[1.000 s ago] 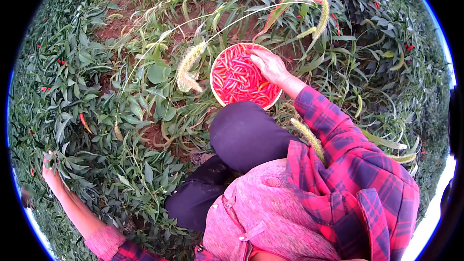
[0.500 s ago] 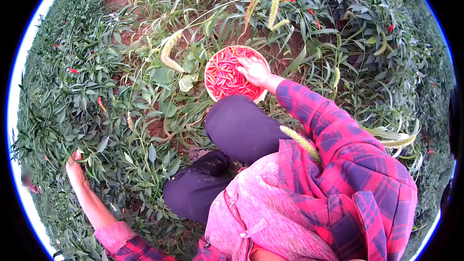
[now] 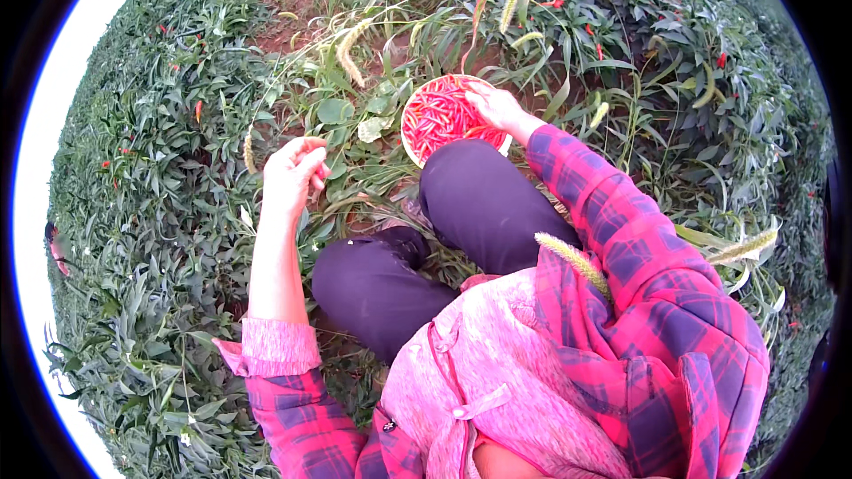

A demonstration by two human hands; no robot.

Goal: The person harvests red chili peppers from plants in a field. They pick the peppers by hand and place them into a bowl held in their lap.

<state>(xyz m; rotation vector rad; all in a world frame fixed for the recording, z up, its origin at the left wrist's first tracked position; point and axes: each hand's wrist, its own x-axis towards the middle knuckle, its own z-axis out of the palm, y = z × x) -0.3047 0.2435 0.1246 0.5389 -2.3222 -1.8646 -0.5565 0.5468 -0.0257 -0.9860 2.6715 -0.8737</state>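
Observation:
A round, pale-rimmed container (image 3: 406, 135) full of red chili peppers (image 3: 444, 115) sits on the ground just beyond my knees. My right hand (image 3: 494, 106) rests at its right side, fingers stretched out over the peppers and the rim. To the left of the container, my left hand (image 3: 295, 168) is raised above the plants with its fingers curled together. What lies inside those fingers, if anything, is hidden from view.
Dense pepper plants (image 3: 177, 186) fill the left, with a few red peppers among the leaves. More pepper plants (image 3: 612, 9) with red fruit grow at the far right. Grass seed heads (image 3: 352, 51) arch around the container. Reddish soil (image 3: 282, 9) shows at the far left of the middle.
My left hand has drawn back from the plants at the far left, moving right and up toward the container. My right hand stays at the container, shifted toward its right rim.

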